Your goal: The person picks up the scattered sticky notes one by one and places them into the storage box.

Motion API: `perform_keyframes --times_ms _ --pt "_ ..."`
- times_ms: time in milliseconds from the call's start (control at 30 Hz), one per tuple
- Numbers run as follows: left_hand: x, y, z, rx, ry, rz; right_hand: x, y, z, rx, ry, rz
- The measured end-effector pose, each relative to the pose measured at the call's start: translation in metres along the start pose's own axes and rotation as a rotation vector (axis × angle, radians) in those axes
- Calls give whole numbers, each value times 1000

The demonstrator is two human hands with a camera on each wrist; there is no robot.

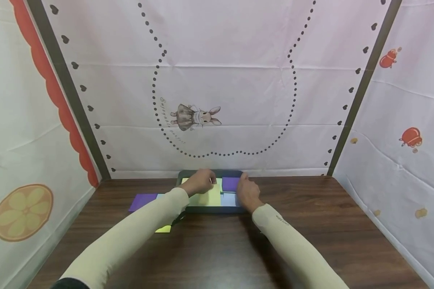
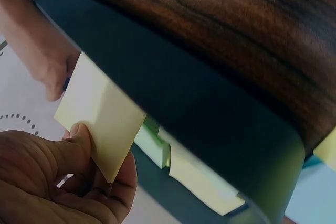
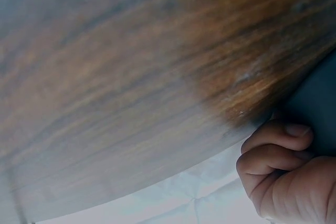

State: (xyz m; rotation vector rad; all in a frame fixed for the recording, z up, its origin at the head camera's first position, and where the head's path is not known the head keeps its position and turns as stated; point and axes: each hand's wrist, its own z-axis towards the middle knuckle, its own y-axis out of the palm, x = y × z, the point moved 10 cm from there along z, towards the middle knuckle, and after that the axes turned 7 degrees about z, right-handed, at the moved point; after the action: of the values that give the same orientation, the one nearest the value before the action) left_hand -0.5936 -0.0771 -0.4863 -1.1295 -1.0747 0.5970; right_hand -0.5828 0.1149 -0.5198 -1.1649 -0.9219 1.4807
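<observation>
My left hand (image 1: 201,181) pinches a yellow sticky note pad (image 2: 107,114) between thumb and fingers, tilted over a dark tray (image 1: 211,210). In the left wrist view the pad overlaps the tray's rim, and its lower corner sits among the fingers. My right hand (image 1: 248,192) grips the tray's right end; curled fingers (image 3: 275,156) show against the dark wall in the right wrist view. Inside the tray lie a purple pad (image 1: 230,184) at the back right, a light blue one (image 1: 228,199) in front of it, and green paper (image 2: 152,148). My left hand partly hides the tray's left half.
Left of the tray, a purple sheet (image 1: 142,201) and a yellow one (image 1: 163,229) lie on the brown wooden table (image 1: 217,249), partly behind my left sleeve. A printed white cloth (image 1: 224,92) hangs close behind the tray, with more cloth at both sides.
</observation>
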Motion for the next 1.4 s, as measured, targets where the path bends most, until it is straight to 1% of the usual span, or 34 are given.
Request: perform_keyframes --times_ms 67,167,233,267,300,333,433,500,567,700,733,767,800,867,1000,1033,1133,1233,1333,1400 --pt "6 3 -4 3 3 25 0 1 1 -18 8 1" --pt "6 11 -4 -9 4 24 1 0 1 -28 21 6" --pt "3 17 -1 -10 0 23 1 -1 1 -26 22 12" --pt "0 20 1 -14 -3 14 1 -2 1 -25 23 16" --pt "-7 25 7 -14 -4 -5 1 -2 1 -24 23 19" --pt "-9 28 8 -15 -5 -3 0 -1 1 -26 21 20" --pt "-10 31 8 -10 -21 22 0 0 2 -44 25 20" --pt "-5 29 2 9 -8 48 1 2 3 -61 30 13" --pt "17 15 -16 12 -28 72 2 3 3 -73 38 11" --pt "65 -18 -55 16 -51 109 3 3 4 -67 43 16" --pt "78 -27 -64 5 -72 116 3 2 4 -67 42 15" --pt "83 -30 -69 9 -70 130 3 2 4 -67 42 15" --pt "76 -24 -63 31 -42 142 2 1 3 -66 40 14" --pt "80 -25 -66 37 -38 167 2 0 2 -69 37 12" --pt "81 -21 -65 37 -44 192 0 -2 0 -60 34 14" --pt "92 -27 -73 21 -71 203 0 -2 0 -56 35 15" --pt "91 -23 -71 35 -71 241 -1 -4 -1 -39 33 14" --pt "91 -22 -70 59 -62 285 -2 -5 -2 -29 30 12" --pt "91 -22 -70 76 -49 280 -2 -6 -3 -27 34 15" --pt "84 -18 -65 78 -45 272 -2 -5 -3 -30 39 22"
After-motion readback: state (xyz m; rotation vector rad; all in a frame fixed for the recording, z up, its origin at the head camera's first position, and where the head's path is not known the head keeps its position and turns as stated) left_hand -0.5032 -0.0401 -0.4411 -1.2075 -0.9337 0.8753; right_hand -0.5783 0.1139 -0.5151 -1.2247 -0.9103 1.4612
